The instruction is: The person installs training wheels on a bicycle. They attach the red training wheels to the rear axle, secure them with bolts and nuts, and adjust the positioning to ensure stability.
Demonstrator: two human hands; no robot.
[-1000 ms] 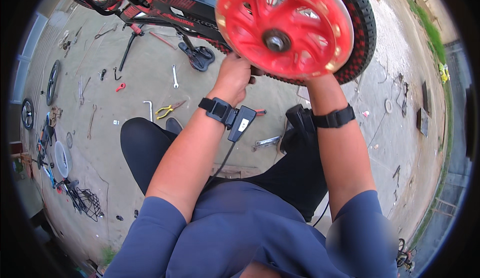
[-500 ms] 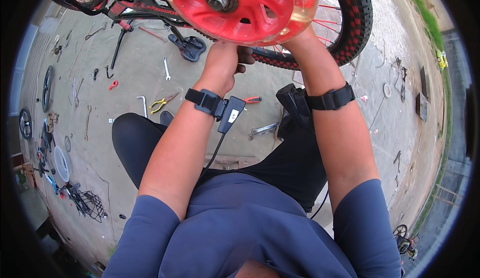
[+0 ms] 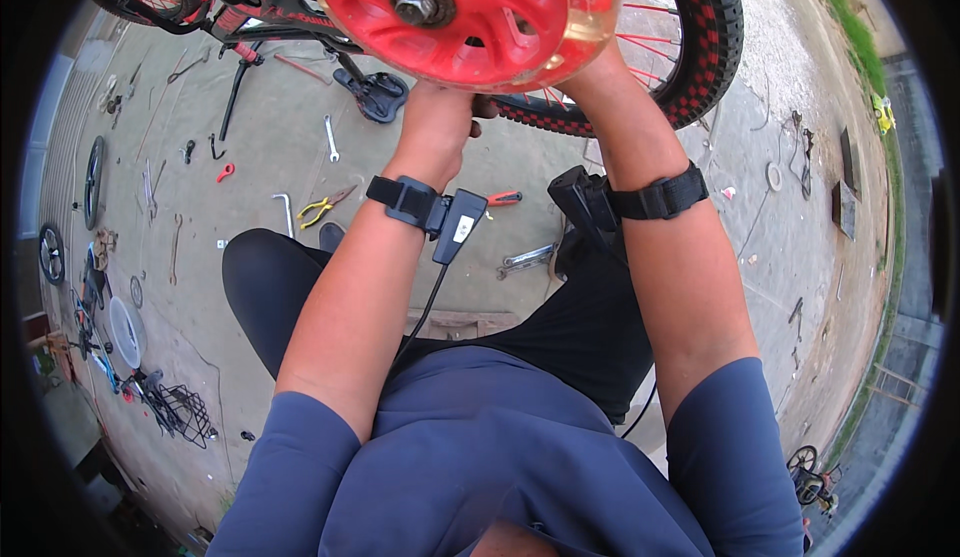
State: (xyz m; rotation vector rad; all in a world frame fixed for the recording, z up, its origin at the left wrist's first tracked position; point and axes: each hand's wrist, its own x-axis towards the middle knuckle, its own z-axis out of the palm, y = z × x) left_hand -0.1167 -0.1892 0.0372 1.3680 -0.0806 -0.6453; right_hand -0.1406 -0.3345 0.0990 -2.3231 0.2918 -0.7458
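Observation:
A red training wheel (image 3: 480,12) with a clear rim and a central nut fills the top of the view. Behind its lower edge is my left hand (image 3: 437,112), partly covered; the few dark fingertips that show are curled, and what they grip is hidden. Up on the other side reaches my right hand (image 3: 597,72), its fingers wholly behind the training wheel. Beyond both stands a bicycle wheel with a black and red chequered tire (image 3: 722,57) and red spokes. It belongs to a black and red bicycle (image 3: 268,25) lying toward the upper left.
Below the bicycle is a black saddle (image 3: 378,97). Around me on the floor lie a wrench (image 3: 332,140), yellow pliers (image 3: 322,207), a hex key (image 3: 286,213), a red-handled tool (image 3: 505,199) and metal wrenches (image 3: 528,259). A white basin (image 3: 126,331) stands far left.
The training wheel has shifted slightly left in view. My left hand has moved a little left, and fewer of its fingers show now.

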